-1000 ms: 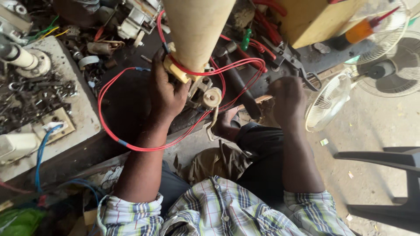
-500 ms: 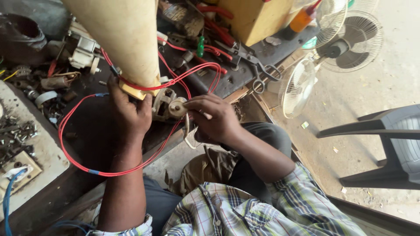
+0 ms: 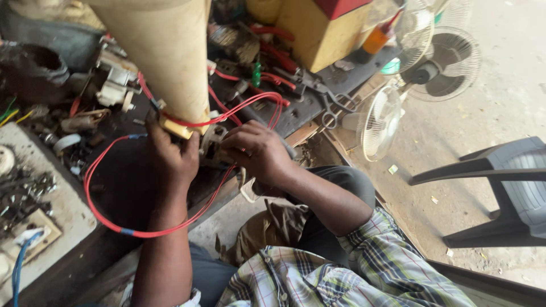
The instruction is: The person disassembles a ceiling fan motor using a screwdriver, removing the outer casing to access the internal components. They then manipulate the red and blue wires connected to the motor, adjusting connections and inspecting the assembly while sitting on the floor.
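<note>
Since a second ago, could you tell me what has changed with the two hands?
The right hand came up from the lap to the small motor part at the bench edge and now rests on it. The left hand kept its grip on the yellow piece under the tan cone; the red wire loops as before.

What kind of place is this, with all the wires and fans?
Probably a small repair workshop for electrical things. The cluttered bench holds pliers and loose parts, fan guards stand beside it, and both hands work at a red wire.
</note>
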